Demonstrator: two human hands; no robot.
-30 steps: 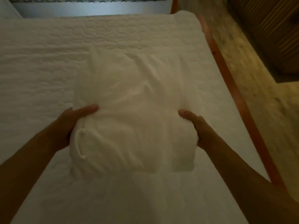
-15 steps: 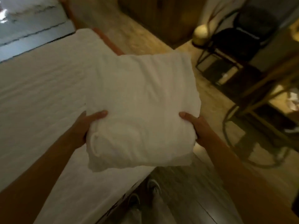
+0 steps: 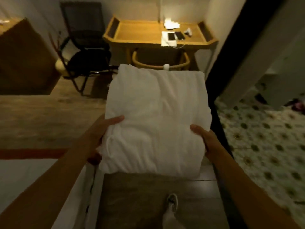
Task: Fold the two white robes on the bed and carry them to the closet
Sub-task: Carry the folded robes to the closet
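Observation:
A thick folded stack of white robes (image 3: 156, 113) is held in the air in front of me, over the wooden floor. My left hand (image 3: 105, 129) grips its left edge, thumb on top and fingers hidden beneath. On the right edge my right hand (image 3: 204, 139) holds it the same way. I cannot tell the two robes apart within the stack. The bed (image 3: 24, 176) with its white cover lies at the lower left, behind my left arm.
A wooden desk (image 3: 142, 33) with phones and a lit lamp stands ahead, a wooden chair (image 3: 160, 63) tucked under it. A black office chair (image 3: 85, 52) is at the left. A dark door frame (image 3: 231, 63) borders a patterned tile floor (image 3: 264, 142) at the right. My shoe (image 3: 171, 202) is below.
The stack has been lifted off the bed and carried away from it. My view has turned from the mattress toward the desk and doorway. Both hands keep the same grip.

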